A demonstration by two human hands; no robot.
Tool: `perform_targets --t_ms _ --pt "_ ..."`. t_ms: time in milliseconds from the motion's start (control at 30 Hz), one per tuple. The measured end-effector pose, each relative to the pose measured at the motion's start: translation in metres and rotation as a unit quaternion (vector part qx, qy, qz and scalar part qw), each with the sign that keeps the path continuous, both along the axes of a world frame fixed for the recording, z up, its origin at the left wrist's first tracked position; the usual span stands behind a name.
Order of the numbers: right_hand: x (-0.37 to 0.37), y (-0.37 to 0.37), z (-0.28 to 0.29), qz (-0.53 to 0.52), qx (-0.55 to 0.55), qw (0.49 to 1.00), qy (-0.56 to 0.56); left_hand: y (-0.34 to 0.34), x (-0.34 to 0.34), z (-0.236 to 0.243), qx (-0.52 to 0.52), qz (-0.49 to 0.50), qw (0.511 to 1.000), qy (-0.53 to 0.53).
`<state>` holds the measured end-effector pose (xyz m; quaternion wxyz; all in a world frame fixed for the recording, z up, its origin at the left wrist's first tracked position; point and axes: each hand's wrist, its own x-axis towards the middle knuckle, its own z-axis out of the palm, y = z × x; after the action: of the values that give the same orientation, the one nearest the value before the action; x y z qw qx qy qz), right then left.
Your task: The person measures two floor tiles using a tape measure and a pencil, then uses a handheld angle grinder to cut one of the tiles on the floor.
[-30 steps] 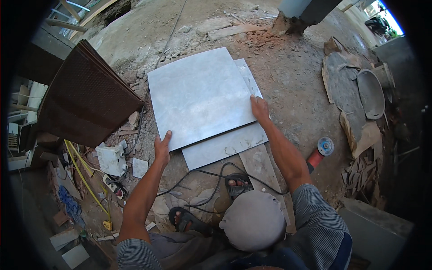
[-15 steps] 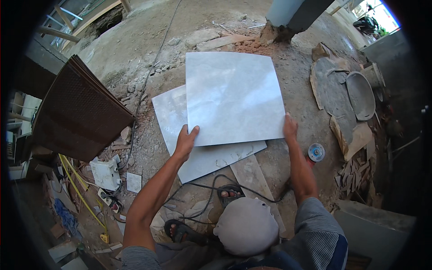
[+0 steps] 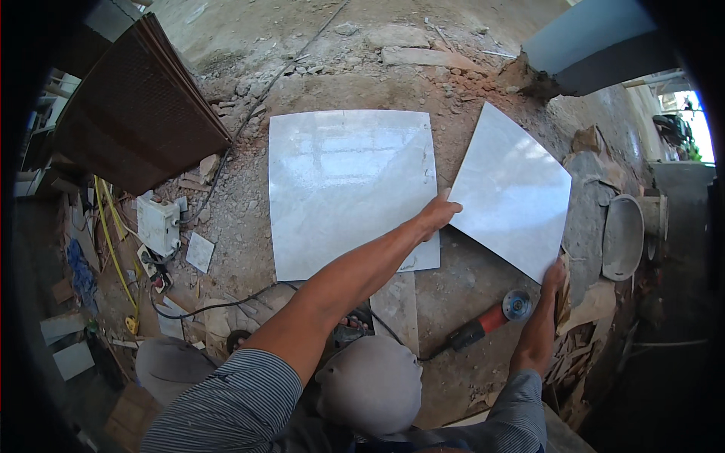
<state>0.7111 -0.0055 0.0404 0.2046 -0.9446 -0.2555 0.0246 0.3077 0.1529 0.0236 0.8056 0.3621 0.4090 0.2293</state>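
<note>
A pale grey glossy floor tile (image 3: 517, 181) is held off to the right, turned at an angle, between both my hands. My left hand (image 3: 438, 214) reaches across and grips its left corner, the thumb on the top face. My right hand (image 3: 554, 278) holds the corner closest to me, its fingers partly hidden. Beside it, a second pale tile (image 3: 347, 181) lies on the ground, with my left forearm crossing over its near right part. An angle grinder (image 3: 487, 321) with a red and black body rests on the ground between my forearms.
Brown ridged sheets (image 3: 128, 113) lean at the left, near a white box (image 3: 158, 226) and a yellow tape measure (image 3: 106, 241). A black cable (image 3: 226, 306) crosses the rubble. A mortar basin (image 3: 623, 234) stands right; a column (image 3: 589, 49) rises far right.
The held tile has moved right and turned, off the other tile, whose top now shows. My left hand has crossed rightward with it. The view has shifted, and the grinder shows more fully.
</note>
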Motion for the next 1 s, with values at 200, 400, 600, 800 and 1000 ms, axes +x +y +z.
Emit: perform_targets --t_ms 200,400,600,800,1000 --pt "0.065 -0.003 -0.012 0.036 -0.091 0.995 0.034 -0.023 0.025 0.018 -0.061 -0.064 0.992 -0.094" --pt "0.079 0.004 -0.035 0.035 -0.061 0.974 0.217 -0.048 0.043 0.008 -0.061 -0.064 0.996 0.018" --pt "0.054 0.012 -0.048 0.042 -0.029 0.958 0.282 -0.059 0.031 -0.003 -0.097 -0.065 0.992 -0.04" --pt "-0.066 0.078 0.0 0.262 -0.136 0.951 0.089 -0.087 0.006 0.005 -0.116 -0.102 0.984 -0.09" --pt "-0.264 0.159 0.019 0.512 -0.009 0.836 0.197 -0.177 -0.135 0.01 -0.274 0.033 0.959 -0.054"
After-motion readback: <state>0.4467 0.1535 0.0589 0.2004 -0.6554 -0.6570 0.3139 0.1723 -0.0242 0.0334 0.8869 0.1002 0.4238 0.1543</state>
